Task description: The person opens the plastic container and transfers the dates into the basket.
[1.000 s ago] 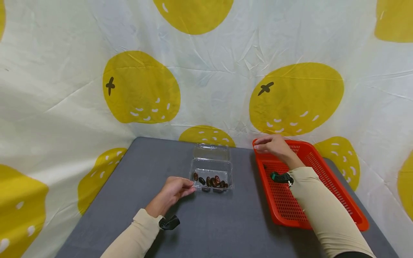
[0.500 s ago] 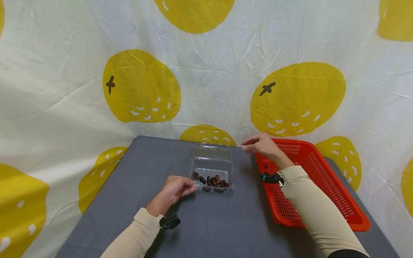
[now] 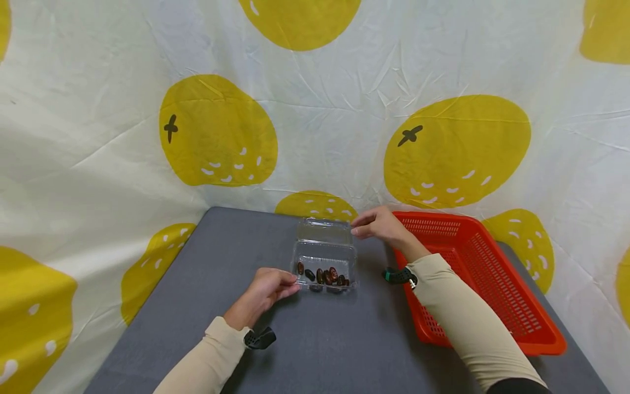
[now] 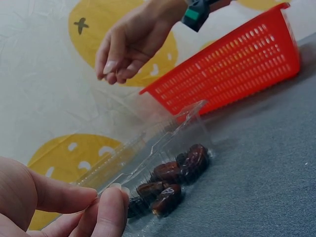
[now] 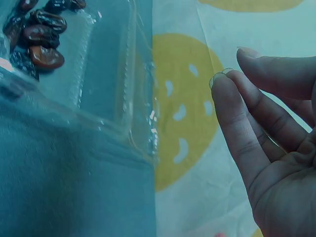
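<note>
Head view: grey table [image 3: 315,345] before fruit-print cloth [image 3: 325,126]; left hand [image 3: 266,288] pinches clear container [image 3: 322,251]; right hand [image 3: 385,227] relaxed, slightly parted

I'm at a screened-off tabletop corner, more a makeshift set than a room: a creased white sheet [image 3: 334,137] printed with big yellow fruit [image 3: 219,131] closes in the back and sides of my grey table [image 3: 197,273]. Black bands [image 3: 261,339] at my wrists fit a recording setup. The red basket [image 3: 551,348], clear box [image 3: 320,251] and dates [image 3: 320,276] look like kitchen goods, but whether a home or studio lies beyond, I can't tell.
</note>
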`<act>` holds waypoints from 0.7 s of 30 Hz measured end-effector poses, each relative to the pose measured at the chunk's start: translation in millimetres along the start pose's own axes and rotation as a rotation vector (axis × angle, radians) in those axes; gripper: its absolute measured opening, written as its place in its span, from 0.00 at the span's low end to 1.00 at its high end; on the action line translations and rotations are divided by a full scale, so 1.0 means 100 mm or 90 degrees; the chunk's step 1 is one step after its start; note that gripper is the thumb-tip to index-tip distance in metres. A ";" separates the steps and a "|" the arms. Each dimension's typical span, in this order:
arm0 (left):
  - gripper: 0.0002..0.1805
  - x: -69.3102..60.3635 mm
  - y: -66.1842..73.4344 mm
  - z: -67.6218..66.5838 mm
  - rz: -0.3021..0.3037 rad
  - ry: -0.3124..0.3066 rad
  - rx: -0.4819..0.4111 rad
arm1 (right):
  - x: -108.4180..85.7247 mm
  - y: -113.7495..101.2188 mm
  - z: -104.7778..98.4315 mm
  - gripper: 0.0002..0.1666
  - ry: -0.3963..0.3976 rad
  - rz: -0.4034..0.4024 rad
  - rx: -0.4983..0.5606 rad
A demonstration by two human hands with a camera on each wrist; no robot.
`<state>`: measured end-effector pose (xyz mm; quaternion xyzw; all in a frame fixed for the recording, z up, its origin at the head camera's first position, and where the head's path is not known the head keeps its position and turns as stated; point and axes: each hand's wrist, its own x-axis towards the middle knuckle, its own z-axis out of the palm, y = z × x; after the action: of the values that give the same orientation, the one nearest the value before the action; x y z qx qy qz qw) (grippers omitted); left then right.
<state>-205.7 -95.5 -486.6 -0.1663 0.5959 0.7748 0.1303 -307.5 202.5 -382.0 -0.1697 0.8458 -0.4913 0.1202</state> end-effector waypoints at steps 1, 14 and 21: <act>0.13 0.00 0.00 0.00 -0.001 0.000 0.000 | 0.01 -0.01 0.03 0.19 -0.005 -0.004 -0.002; 0.13 0.01 0.02 -0.01 -0.008 -0.001 0.005 | 0.12 -0.01 0.39 0.15 -0.039 -0.025 -0.015; 0.15 0.01 0.01 -0.01 -0.013 -0.004 0.007 | 0.16 0.02 0.60 0.19 -0.069 -0.023 -0.014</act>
<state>-207.2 -96.7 -486.2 -0.1693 0.5976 0.7709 0.1410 -300.2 149.2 -413.6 -0.2124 0.8403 -0.4740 0.1550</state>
